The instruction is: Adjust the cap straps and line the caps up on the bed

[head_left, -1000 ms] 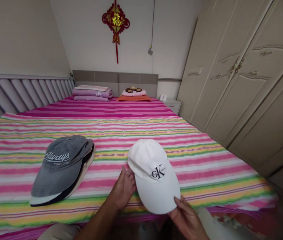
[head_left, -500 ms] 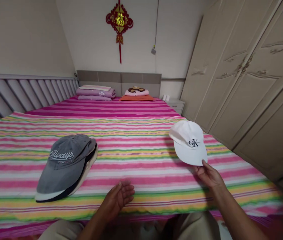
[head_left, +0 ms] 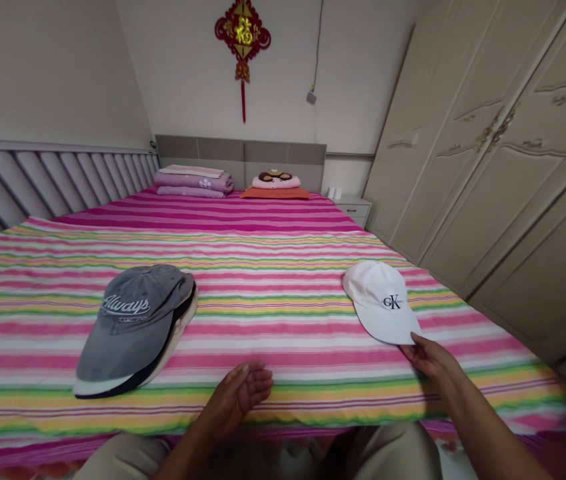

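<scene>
On the right, my right hand (head_left: 427,355) pinches the brim of a white baseball cap (head_left: 383,301) with dark "CK"-like lettering, thumb on top and fingers underneath. The cap is low over the striped bedsheet (head_left: 273,313); whether its crown touches the cloth I cannot tell. My left hand (head_left: 243,393) is near the front edge of the bed, palm turned inward, fingers stretched and holding nothing. To its left lies a grey baseball cap (head_left: 135,320) with white "Always" script, stacked over a dark cap (head_left: 150,377) and a cream cap (head_left: 177,333) that are mostly hidden.
Folded purple bedding (head_left: 193,183) and a pink pillow with an orange cloth (head_left: 275,193) lie by the headboard (head_left: 283,157). A railing (head_left: 63,180) borders the left side. A wardrobe (head_left: 463,147) and a small nightstand (head_left: 355,208) stand on the right.
My right hand has lowered the white cap toward the bed, slightly to the right. My left hand has hardly moved, and the stacked caps lie as before.
</scene>
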`<action>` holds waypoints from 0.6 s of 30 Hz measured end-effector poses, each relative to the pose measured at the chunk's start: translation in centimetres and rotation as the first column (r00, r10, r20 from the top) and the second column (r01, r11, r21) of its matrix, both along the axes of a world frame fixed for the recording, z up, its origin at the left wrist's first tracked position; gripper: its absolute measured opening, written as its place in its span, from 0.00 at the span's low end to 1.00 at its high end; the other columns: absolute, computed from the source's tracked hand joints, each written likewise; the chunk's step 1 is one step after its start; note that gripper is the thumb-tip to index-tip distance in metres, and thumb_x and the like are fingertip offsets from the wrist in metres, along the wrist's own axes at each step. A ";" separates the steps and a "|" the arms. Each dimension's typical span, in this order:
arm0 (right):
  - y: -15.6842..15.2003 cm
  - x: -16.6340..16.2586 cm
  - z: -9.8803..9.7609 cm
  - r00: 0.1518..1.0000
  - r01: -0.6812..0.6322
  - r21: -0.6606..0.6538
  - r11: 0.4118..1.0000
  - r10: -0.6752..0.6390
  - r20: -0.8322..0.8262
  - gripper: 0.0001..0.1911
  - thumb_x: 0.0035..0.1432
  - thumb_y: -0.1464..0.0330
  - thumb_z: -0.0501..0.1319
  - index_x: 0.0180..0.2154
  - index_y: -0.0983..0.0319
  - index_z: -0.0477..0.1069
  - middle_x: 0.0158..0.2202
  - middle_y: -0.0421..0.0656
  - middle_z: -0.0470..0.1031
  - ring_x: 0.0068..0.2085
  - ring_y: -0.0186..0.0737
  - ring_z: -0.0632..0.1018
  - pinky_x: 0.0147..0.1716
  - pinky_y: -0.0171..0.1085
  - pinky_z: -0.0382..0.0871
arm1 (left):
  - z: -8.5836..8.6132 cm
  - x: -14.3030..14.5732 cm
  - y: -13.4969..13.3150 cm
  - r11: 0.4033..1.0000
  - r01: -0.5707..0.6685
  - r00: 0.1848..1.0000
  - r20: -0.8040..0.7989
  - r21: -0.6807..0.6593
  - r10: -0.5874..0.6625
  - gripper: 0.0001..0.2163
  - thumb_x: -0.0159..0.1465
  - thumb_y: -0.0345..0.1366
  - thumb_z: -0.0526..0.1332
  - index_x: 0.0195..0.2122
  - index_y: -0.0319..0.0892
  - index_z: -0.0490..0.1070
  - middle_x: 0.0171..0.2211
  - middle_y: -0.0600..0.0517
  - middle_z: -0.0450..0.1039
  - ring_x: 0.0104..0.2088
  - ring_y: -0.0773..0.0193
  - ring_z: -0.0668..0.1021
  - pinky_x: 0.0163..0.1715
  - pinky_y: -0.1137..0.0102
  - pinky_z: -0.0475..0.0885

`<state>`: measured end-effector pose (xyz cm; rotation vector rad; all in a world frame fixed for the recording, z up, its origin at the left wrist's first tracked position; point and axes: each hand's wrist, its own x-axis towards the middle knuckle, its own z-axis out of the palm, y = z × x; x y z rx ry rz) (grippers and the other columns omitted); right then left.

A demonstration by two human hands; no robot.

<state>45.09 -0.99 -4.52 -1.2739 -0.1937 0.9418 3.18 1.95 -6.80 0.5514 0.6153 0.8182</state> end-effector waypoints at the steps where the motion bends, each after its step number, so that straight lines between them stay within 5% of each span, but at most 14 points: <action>1: 0.0 -0.1 0.0 1.000 0.014 -0.024 1.000 -0.014 0.012 0.06 0.52 0.73 0.57 0.35 0.61 0.66 0.23 0.41 0.73 0.21 0.37 0.74 0.20 0.37 0.75 | -0.1 0.0 0.0 1.000 0.000 1.000 0.006 0.003 0.000 0.10 0.58 0.39 0.57 0.34 0.37 0.72 0.32 0.44 0.76 0.36 0.59 0.76 0.41 0.62 0.66; 6: -0.9 -1.1 0.6 0.992 0.053 -0.152 0.987 -0.035 0.118 0.08 0.45 0.80 0.58 0.25 0.62 0.65 0.18 0.40 0.72 0.20 0.37 0.74 0.21 0.36 0.74 | -0.3 -0.1 -0.1 1.000 -0.009 1.000 0.016 0.011 0.008 0.10 0.59 0.38 0.56 0.34 0.37 0.72 0.32 0.45 0.76 0.35 0.59 0.77 0.41 0.62 0.66; 10: -2.3 -2.7 1.3 0.943 0.134 -0.250 0.959 -0.045 0.331 0.06 0.40 0.74 0.62 0.22 0.61 0.64 0.14 0.41 0.69 0.18 0.42 0.73 0.21 0.41 0.70 | -0.6 -0.1 0.0 1.000 -0.009 1.000 0.018 0.018 0.008 0.10 0.58 0.38 0.57 0.34 0.37 0.72 0.31 0.45 0.76 0.35 0.60 0.77 0.40 0.63 0.66; 14: -3.4 -6.8 1.1 0.780 0.280 -0.239 0.930 -0.075 0.621 0.11 0.39 0.65 0.62 0.28 0.60 0.65 0.12 0.35 0.64 0.20 0.44 0.70 0.25 0.43 0.65 | -0.5 0.1 -0.4 0.999 -0.044 0.999 0.005 0.030 0.044 0.09 0.57 0.38 0.59 0.33 0.37 0.71 0.30 0.45 0.76 0.33 0.60 0.77 0.38 0.64 0.67; 17: -3.9 -11.7 -0.4 0.690 0.192 -0.213 0.958 0.023 0.724 0.15 0.40 0.58 0.60 0.31 0.59 0.67 0.19 0.39 0.69 0.24 0.44 0.71 0.27 0.40 0.63 | 0.1 0.2 -0.7 0.996 -0.079 0.994 -0.079 0.042 0.082 0.09 0.55 0.39 0.60 0.32 0.37 0.71 0.28 0.46 0.76 0.29 0.62 0.77 0.33 0.65 0.68; 18: -4.0 -13.3 -1.2 0.601 0.090 -0.225 0.970 0.128 0.789 0.16 0.42 0.55 0.58 0.31 0.59 0.68 0.22 0.40 0.72 0.25 0.45 0.72 0.25 0.39 0.63 | 0.4 0.1 -0.7 0.995 -0.088 0.987 -0.130 0.053 0.095 0.09 0.54 0.39 0.61 0.31 0.37 0.71 0.27 0.46 0.75 0.27 0.62 0.77 0.31 0.67 0.68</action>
